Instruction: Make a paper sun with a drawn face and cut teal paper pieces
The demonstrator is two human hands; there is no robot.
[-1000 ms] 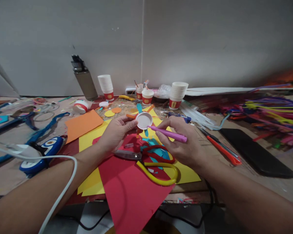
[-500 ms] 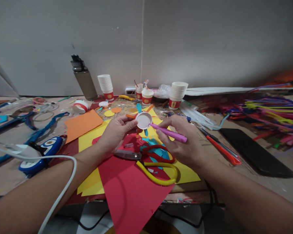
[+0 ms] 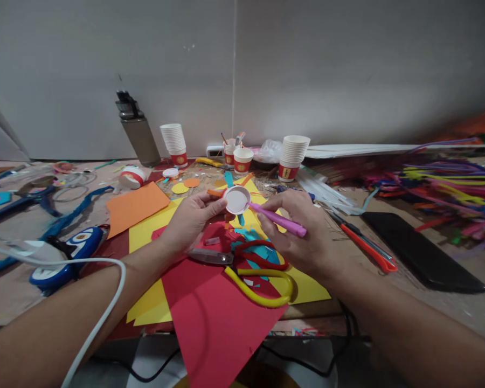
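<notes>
Between thumb and fingers, my left hand (image 3: 194, 218) holds a small round white cup piece (image 3: 237, 201) with orange and teal paper strips sticking out around its edge. My right hand (image 3: 297, 223) grips a purple pen (image 3: 283, 221), its tip at the right rim of the white piece. Below the hands, scissors (image 3: 262, 293) with one red and one yellow handle lie on red paper (image 3: 222, 318). Teal paper scraps (image 3: 253, 237) are beside the scissors, and yellow paper (image 3: 149, 296) lies underneath.
Two cup stacks (image 3: 173, 141) (image 3: 293, 153) and a bottle (image 3: 139, 134) stand at the back. Orange paper (image 3: 137, 207) is at the left, near a blue glue gun-like tool (image 3: 70, 264). A red cutter (image 3: 367, 248), black phone-like slab (image 3: 420, 250) and colourful pipe cleaners (image 3: 456, 188) lie right.
The whole view has shifted very slightly. Both hands keep the same holds, and the pen tip stays at the rim of the white piece.
</notes>
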